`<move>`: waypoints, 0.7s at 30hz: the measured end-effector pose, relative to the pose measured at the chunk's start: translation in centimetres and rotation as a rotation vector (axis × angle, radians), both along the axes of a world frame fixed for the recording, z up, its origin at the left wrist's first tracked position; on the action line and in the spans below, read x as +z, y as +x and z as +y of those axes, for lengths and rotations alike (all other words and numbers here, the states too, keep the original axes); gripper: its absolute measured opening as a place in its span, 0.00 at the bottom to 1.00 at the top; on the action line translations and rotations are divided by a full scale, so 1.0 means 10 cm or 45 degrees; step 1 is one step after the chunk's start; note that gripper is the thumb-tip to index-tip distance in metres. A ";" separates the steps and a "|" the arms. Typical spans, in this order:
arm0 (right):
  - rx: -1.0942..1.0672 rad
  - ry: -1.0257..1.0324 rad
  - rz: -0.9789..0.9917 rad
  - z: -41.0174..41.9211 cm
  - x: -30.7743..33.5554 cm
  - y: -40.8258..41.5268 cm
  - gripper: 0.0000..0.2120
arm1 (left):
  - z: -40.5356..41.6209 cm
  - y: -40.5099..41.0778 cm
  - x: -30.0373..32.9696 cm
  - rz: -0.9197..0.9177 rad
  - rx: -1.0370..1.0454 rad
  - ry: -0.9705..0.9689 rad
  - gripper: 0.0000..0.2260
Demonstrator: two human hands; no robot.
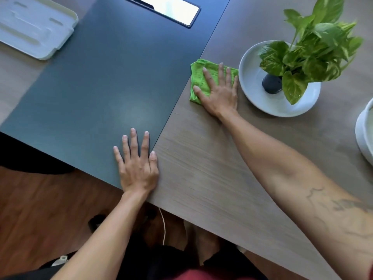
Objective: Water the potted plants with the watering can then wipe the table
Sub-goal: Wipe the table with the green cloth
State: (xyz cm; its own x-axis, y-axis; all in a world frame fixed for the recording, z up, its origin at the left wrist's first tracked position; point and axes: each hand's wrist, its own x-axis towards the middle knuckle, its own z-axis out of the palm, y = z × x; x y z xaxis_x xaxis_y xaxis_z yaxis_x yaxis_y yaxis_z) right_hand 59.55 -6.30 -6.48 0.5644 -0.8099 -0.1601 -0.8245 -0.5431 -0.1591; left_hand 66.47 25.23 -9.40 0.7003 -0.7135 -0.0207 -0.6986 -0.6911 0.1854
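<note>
My right hand lies flat, fingers spread, pressing a folded green cloth onto the wooden table. The cloth sits just left of a white dish that holds a small dark pot with a leafy green plant. My left hand rests flat and empty on the dark grey panel of the table, near its front edge. No watering can is in view.
A white plastic tray lies at the far left. A shiny rectangular insert sits in the panel at the top. Part of a second white dish shows at the right edge. Wooden floor lies below the table edge.
</note>
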 end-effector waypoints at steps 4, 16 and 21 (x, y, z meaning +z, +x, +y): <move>0.045 -0.036 -0.028 0.35 -0.04 -0.20 0.34 | 0.00 0.00 0.01 0.031 -0.003 0.022 0.27; -0.012 -0.088 -0.141 1.26 -0.12 -1.68 0.35 | -0.15 -0.24 0.13 0.157 -0.014 0.022 0.30; -0.163 -0.113 -0.156 1.39 -0.10 -2.41 0.35 | -0.67 -1.01 0.20 0.203 -0.304 -0.038 0.33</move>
State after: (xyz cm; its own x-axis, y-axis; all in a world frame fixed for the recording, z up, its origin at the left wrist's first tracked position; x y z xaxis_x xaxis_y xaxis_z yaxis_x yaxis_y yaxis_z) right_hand 35.45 7.63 -7.45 0.4664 -0.8843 -0.0218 -0.8653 -0.4510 -0.2186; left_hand 56.35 18.49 -7.44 0.5018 -0.8599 -0.0936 -0.8015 -0.5030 0.3234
